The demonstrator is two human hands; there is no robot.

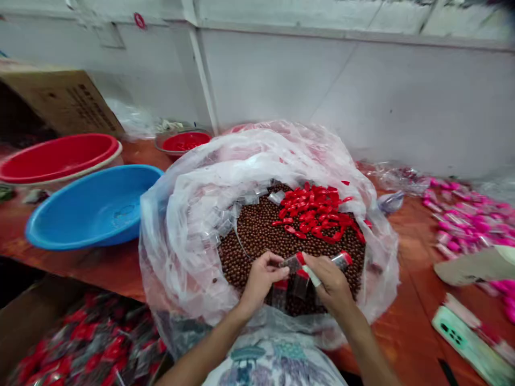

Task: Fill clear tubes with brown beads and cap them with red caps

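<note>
Two red-topped containers (279,297) lay nearest, on brown beads (257,230). Just beyond, over the beads, the left hand (259,279) pinched a small, clear container (291,263), slightly tilted, its contents dark, its red cap bright at the right end. The right hand (330,279) was narrow, fingertips at that cap; whether they gripped it, I could not tell. Farther off lay glossy red pieces (309,209), then crumpled plastic (261,153).

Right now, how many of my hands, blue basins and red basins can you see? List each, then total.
Left hand and right hand: 2
Blue basin: 1
Large red basin and small red basin: 2
Total: 5
</note>
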